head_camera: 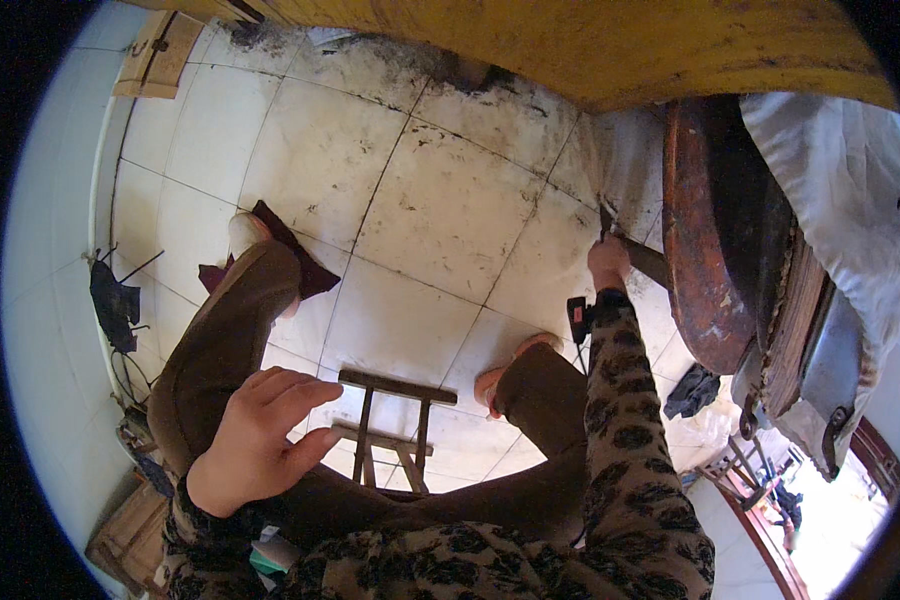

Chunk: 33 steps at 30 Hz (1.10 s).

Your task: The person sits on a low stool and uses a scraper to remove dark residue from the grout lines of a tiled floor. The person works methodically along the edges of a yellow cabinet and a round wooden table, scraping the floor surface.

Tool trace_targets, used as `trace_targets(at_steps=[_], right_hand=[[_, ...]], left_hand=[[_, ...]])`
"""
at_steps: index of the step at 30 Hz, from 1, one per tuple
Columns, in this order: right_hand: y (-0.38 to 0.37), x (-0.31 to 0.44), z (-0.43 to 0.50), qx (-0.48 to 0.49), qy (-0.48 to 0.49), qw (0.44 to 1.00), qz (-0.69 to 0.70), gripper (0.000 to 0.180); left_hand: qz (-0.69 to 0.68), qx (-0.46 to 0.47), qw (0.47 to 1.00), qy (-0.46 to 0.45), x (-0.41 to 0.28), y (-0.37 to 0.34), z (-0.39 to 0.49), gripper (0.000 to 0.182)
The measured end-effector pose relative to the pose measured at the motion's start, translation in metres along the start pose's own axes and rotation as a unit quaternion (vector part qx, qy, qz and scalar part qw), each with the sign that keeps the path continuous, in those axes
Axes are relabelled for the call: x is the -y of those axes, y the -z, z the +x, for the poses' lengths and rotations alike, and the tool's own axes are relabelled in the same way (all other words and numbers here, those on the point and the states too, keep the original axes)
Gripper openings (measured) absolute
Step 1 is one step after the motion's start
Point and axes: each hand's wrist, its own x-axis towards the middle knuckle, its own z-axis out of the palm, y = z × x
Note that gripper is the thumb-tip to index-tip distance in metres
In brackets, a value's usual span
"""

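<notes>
My right hand [609, 261] reaches forward to the right, closed around the dark handle [607, 221] of what looks like a broom or brush. Its pale, blurred bristles [606, 169] fan out over the white floor tiles [450, 195], which carry dark smudges and bits of dirt. A small black device is strapped at my right wrist. Above my left thigh, my left hand [266, 439] hangs with thumb and fingers apart and nothing in it. A wooden stool or bench frame [397, 394] shows between my legs. Dark maroon cloth [304, 259] lies by my left foot.
A yellow-brown panel [607, 49] spans the top. At right stands a worn reddish-brown rounded piece [701, 255], beside a draped whitish cloth [847, 172]. A wooden box [157, 56] sits by the left wall, with a black object [116, 307] nearer me. A black crumpled item [694, 391] lies at right.
</notes>
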Motion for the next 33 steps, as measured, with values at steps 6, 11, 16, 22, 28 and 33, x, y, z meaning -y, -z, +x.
trace_targets(at_steps=[6,11,16,22,28,33], right_hand=[[0.013,-0.001,0.012,-0.002,-0.053,0.995,0.088,0.03],[0.018,-0.002,0.014,0.014,0.138,0.965,-0.222,0.024],[0.015,-0.006,0.027,-0.066,-0.065,0.988,0.123,0.027],[-0.011,-0.007,0.046,-0.048,-0.119,0.987,0.099,0.027],[-0.01,-0.016,0.065,-0.093,-0.061,0.989,0.103,0.025],[-0.002,-0.016,0.07,0.024,-0.03,0.999,0.005,0.027]], left_hand=[[-0.024,-0.002,1.0,-0.002,0.0,0.001,0.004,0.036],[-0.011,0.014,1.0,-0.013,-0.001,0.004,0.004,0.036],[-0.028,0.022,0.999,-0.013,0.001,0.004,-0.002,0.038],[-0.037,0.023,0.998,-0.034,0.005,0.011,-0.003,0.038],[-0.072,0.018,0.996,-0.043,0.007,0.016,-0.007,0.037],[-0.115,0.017,0.991,-0.065,0.014,0.018,-0.014,0.037]])
